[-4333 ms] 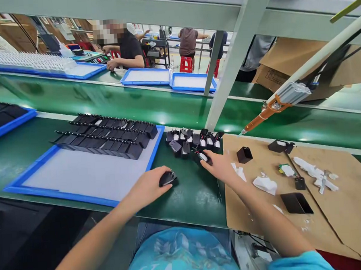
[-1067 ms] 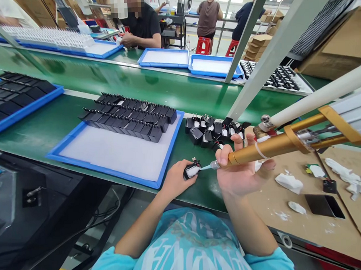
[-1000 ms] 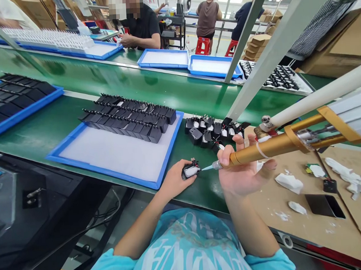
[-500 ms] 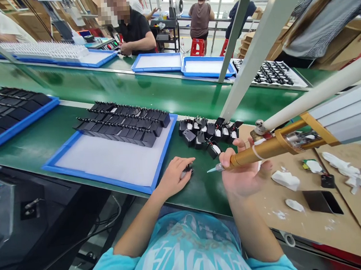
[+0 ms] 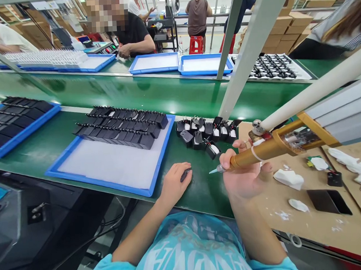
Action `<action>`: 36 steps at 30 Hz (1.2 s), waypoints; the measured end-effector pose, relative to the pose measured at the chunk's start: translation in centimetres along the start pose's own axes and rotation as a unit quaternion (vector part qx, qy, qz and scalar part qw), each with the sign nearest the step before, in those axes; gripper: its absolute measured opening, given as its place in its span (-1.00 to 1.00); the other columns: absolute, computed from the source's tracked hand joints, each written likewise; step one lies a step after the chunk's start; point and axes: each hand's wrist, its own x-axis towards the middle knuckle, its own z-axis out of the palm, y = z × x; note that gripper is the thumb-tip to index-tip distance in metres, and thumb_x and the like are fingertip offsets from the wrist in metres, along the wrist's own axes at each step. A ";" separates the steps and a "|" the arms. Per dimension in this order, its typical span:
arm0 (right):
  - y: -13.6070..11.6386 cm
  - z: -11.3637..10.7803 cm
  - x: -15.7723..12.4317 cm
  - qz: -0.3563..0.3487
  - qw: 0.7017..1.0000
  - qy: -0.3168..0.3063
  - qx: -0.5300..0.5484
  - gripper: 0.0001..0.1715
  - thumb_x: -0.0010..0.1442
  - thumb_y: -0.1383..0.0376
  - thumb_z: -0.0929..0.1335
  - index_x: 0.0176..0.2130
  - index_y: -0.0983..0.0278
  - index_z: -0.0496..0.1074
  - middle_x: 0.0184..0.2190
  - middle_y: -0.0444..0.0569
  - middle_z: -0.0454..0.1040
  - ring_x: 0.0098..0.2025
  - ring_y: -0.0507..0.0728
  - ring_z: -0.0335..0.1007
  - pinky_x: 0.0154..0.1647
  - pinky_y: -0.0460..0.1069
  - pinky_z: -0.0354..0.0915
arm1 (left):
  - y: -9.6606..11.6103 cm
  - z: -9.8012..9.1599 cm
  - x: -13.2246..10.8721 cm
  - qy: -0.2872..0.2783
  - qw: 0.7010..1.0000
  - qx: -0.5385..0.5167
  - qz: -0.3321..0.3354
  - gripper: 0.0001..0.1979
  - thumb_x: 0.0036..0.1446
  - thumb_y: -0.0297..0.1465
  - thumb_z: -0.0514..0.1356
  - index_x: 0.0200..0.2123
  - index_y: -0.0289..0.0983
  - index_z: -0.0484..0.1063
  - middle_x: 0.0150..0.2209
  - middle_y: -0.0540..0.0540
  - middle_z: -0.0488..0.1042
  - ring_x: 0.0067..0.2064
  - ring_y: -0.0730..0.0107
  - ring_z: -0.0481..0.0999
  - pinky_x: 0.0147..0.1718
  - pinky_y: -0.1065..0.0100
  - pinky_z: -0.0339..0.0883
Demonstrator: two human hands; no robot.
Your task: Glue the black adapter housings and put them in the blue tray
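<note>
My left hand (image 5: 175,181) rests low over the green bench, with fingers and thumb closed on a small black part (image 5: 185,175), mostly hidden by the hand. My right hand (image 5: 241,176) is wrapped round the front of a gold-coloured dispensing gun (image 5: 260,151). Its pale blue nozzle (image 5: 214,171) points left, a short way from my left hand and apart from the part. Beyond both hands stands a group of black plug adapter housings (image 5: 198,136), some with lids tilted up and white filling inside.
Left of my hands lies a blue-rimmed tray (image 5: 162,160) with rows of black adapters (image 5: 122,126); another loaded tray (image 5: 19,123) is farther left. Cardboard (image 5: 263,211) on the right carries white lumps (image 5: 288,179) and a black case (image 5: 329,201). A slanted metal post (image 5: 240,75) rises behind. Co-workers sit opposite.
My left hand has turned slightly, and the part in it shows a different side. The dispensing gun stays almost where it was in my right hand. The view has shifted a little.
</note>
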 end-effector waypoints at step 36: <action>0.1 -1.0 0.5 -0.020 0.998 -0.009 0.055 -0.59 0.03 -0.04 0.34 -0.15 0.07 0.39 -0.20 -0.11 0.47 -0.60 0.05 0.37 -0.57 0.02 0.20 | 2.3 -2.9 1.5 -0.078 0.682 -0.674 -0.275 -0.54 0.03 0.00 0.21 -0.11 -0.15 0.26 -0.41 -0.03 0.29 -0.55 0.51 0.29 -0.78 0.58 0.01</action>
